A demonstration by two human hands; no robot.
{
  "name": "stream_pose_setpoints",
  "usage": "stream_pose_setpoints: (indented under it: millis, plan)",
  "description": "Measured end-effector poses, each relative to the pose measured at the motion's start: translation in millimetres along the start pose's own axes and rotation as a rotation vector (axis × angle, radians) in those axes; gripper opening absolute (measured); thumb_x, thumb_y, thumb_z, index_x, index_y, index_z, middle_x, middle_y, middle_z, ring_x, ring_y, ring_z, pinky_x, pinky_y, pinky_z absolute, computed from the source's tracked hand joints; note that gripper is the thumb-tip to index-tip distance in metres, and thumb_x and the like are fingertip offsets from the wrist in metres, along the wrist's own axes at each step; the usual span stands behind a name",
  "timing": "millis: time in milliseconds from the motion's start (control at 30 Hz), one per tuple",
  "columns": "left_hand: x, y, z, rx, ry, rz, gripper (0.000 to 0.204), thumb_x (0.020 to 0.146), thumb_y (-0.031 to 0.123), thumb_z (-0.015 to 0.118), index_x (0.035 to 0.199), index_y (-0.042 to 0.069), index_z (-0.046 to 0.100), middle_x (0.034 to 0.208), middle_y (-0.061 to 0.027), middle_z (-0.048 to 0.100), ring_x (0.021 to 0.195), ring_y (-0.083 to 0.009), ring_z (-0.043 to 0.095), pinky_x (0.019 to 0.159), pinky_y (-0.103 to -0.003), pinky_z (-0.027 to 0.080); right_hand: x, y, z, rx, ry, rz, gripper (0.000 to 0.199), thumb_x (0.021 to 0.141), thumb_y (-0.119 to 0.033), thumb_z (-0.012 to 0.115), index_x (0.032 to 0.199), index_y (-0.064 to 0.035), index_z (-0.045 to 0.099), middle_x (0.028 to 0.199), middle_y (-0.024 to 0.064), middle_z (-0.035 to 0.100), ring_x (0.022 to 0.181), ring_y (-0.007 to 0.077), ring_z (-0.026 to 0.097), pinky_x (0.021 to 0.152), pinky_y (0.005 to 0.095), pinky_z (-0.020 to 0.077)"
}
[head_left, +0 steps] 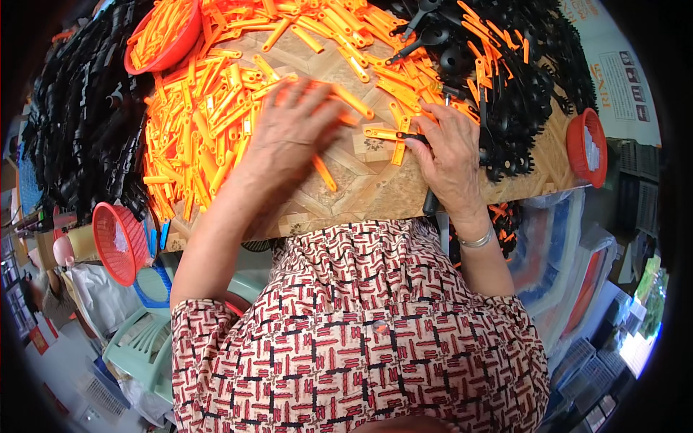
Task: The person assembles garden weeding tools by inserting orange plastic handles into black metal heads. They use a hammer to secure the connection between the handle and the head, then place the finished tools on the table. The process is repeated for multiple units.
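My left hand [296,130] is over the right edge of a big heap of flat orange plastic strips [209,137]; its fingers are smeared by motion, and what they touch cannot be told. My right hand [451,155] has thumb and index finger closed on a small black piece [410,136]. That piece sits where orange strips [382,133] meet crosswise on the tabletop. Beneath the right palm the end of a dark handle [431,202] shows, the rest hidden. A loose orange strip [325,173] lies between my hands, and another strip [354,101] lies farther away.
Black toothed plastic parts [509,144] are piled at right, with black spoon-shaped pieces [433,37] behind. Long black parts [79,123] fill the left. Red baskets stand at far left [133,65], near left [119,245] and right [588,148]. A green plastic chair [144,339] is below left.
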State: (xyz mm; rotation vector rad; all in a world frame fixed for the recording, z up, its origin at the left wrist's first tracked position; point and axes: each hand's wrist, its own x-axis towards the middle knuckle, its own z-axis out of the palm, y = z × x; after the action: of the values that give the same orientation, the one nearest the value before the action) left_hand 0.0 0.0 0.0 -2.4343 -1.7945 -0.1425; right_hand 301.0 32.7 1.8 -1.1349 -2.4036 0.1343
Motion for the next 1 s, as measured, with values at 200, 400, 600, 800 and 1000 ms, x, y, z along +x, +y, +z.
stream_pose_setpoints:
  millis: [200, 400, 600, 800, 1000]
  plan:
    - [-1.2, -27.6, -8.0, 0.21, 0.286, -0.21, 0.038, 0.09, 0.019, 0.075, 0.127, 0.02, 0.068, 0.142, -0.0077, 0.06, 0.14, -0.0356, 0.048, 0.114, -0.049, 0.038, 3.1, 14.6, -4.3, -0.035, 0.114, 0.027, 0.032, 0.083, -0.014, 0.08, 0.112, -0.0035, 0.071, 0.124, 0.0085, 0.064, 0.122, 0.0293, 0.057, 0.103, 0.0454, 0.0411]
    - [26.3, 68.3, 7.6, -0.338, 0.185, 0.04, 0.042, 0.091, 0.025, 0.076, 0.13, 0.016, 0.065, 0.135, -0.0124, 0.061, 0.135, -0.038, 0.051, 0.112, -0.05, 0.041, -8.5, 26.3, -12.9, -0.089, 0.138, 0.043, 0.031, 0.082, -0.011, 0.079, 0.112, -0.0037, 0.072, 0.125, 0.0083, 0.065, 0.123, 0.0292, 0.057, 0.103, 0.045, 0.0412]
    - [42.7, 86.3, 22.7, -0.434, 0.164, 0.142, 0.049, 0.086, 0.029, 0.079, 0.13, 0.014, 0.064, 0.134, -0.007, 0.06, 0.135, -0.0339, 0.05, 0.11, -0.05, 0.04, -21.7, 17.5, -16.9, -0.131, 0.082, 0.044, 0.032, 0.078, -0.012, 0.082, 0.108, -0.0035, 0.072, 0.132, 0.0084, 0.062, 0.129, 0.0294, 0.052, 0.107, 0.0484, 0.0383]
    - [30.1, 57.5, 11.7, -0.354, 0.183, 0.005, 0.047, 0.084, 0.03, 0.081, 0.126, 0.013, 0.068, 0.133, -0.0074, 0.062, 0.134, -0.0334, 0.05, 0.109, -0.049, 0.041, -22.6, 32.2, -8.6, -0.123, 0.13, -0.009, 0.037, 0.076, -0.014, 0.084, 0.11, -0.0059, 0.072, 0.127, 0.0049, 0.064, 0.128, 0.0278, 0.053, 0.11, 0.0502, 0.0358]
    - [42.3, 54.3, 14.9, -0.392, 0.3, -0.106, 0.038, 0.094, 0.023, 0.073, 0.13, 0.014, 0.068, 0.132, -0.0079, 0.064, 0.132, -0.0346, 0.052, 0.11, -0.048, 0.041, -16.8, 32.0, -14.0, -0.168, 0.038, -0.101, 0.029, 0.081, -0.011, 0.08, 0.107, -0.0068, 0.07, 0.125, 0.0034, 0.066, 0.128, 0.027, 0.054, 0.114, 0.0535, 0.0307]
